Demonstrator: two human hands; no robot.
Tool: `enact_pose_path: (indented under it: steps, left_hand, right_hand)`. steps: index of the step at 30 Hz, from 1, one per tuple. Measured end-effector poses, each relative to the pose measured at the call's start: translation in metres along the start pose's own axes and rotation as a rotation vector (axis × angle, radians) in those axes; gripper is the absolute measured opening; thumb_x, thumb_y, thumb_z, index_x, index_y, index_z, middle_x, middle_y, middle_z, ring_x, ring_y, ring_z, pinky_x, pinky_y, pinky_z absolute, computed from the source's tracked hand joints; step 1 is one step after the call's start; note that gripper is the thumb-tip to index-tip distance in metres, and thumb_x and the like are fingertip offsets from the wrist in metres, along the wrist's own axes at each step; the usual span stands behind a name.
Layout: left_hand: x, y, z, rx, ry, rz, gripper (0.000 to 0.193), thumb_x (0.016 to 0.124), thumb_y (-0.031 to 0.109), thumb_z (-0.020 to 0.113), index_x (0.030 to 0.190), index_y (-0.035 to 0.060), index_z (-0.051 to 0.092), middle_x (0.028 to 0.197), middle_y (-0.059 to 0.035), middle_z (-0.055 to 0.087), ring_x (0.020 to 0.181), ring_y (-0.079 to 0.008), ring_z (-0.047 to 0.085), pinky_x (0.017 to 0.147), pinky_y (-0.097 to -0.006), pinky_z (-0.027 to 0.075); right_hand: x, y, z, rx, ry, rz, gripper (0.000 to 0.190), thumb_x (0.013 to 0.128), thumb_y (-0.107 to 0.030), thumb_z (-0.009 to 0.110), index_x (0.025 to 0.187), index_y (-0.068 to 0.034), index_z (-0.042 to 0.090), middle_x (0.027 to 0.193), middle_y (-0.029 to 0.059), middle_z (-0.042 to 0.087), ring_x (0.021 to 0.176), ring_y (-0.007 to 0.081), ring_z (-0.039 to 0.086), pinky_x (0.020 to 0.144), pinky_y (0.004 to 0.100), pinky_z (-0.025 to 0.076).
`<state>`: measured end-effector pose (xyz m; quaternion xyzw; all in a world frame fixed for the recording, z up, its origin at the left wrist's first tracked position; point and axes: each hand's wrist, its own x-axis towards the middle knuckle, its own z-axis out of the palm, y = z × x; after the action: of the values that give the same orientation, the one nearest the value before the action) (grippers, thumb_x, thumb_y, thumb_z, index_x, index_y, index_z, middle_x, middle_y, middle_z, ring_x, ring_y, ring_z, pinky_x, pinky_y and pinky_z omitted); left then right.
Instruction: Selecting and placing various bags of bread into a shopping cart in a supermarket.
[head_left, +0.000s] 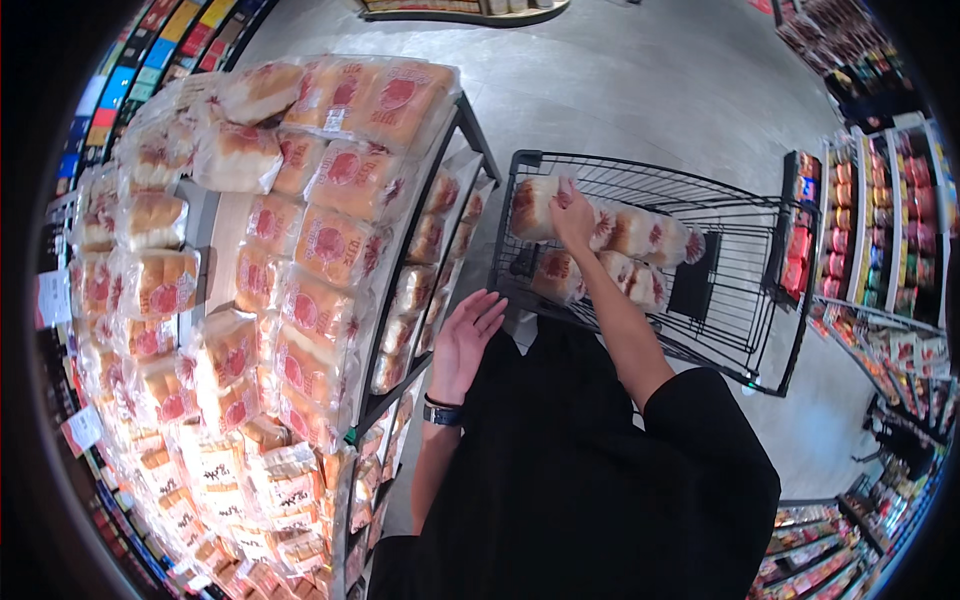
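My right hand reaches into a black wire shopping cart and grips the gathered end of a clear bread bag. The bagged loaf in that grip has a browned crust and lies at the cart's near-left end. Right beside it is a row of more bagged bread; a second row, with another bagged loaf, lies on the side closer to me. My left hand, with a watch at the wrist, holds nothing. Its fingers are spread, between the bread rack and the cart's corner.
The rack at my left is stacked with bagged bread on top and on lower shelves. Packaged sliced bread fills its near end. Stocked shelves stand at the right, beyond the cart. Grey floor stretches ahead.
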<state>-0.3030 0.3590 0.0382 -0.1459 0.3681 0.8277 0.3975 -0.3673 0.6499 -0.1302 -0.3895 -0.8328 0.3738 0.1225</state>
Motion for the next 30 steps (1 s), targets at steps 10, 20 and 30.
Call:
enact_pose_path:
  steps: [10, 20, 30]
  left_hand:
    - [-0.021, 0.003, -0.004, -0.004, 0.011, 0.111, 0.055, 0.107, 0.035, 0.046, 0.147, -0.0027, 0.043, 0.147, -0.0209, 0.052, 0.141, -0.0363, 0.047, 0.120, -0.0460, 0.036]
    - [-0.010, 0.011, -0.025, 0.065, -0.237, -0.005, 0.048, 0.109, 0.032, 0.046, 0.146, 0.0008, 0.047, 0.143, -0.0138, 0.056, 0.137, -0.0292, 0.053, 0.115, -0.0409, 0.040]
    - [-0.028, 0.068, -0.081, -0.020, -0.328, 0.140, 0.045, 0.111, 0.029, 0.041, 0.146, 0.0008, 0.047, 0.144, -0.0130, 0.055, 0.136, -0.0257, 0.054, 0.115, -0.0398, 0.040]
  right_hand:
    - [0.001, 0.080, 0.085, 0.080, -0.058, 0.231, 0.051, 0.080, -0.024, 0.075, 0.128, -0.009, 0.068, 0.109, 0.0202, 0.074, 0.103, 0.0388, 0.070, 0.093, 0.0472, 0.054]
    - [0.039, 0.216, 0.101, 0.443, -0.297, -0.013, 0.056, 0.083, -0.004, 0.072, 0.137, -0.001, 0.059, 0.124, 0.0116, 0.071, 0.112, 0.0233, 0.068, 0.098, 0.0337, 0.052]
    - [-0.012, 0.074, 0.056, 0.249, -0.003, 0.188, 0.045, 0.084, -0.008, 0.074, 0.126, 0.000, 0.058, 0.121, 0.0181, 0.063, 0.106, 0.0284, 0.064, 0.092, 0.0380, 0.052]
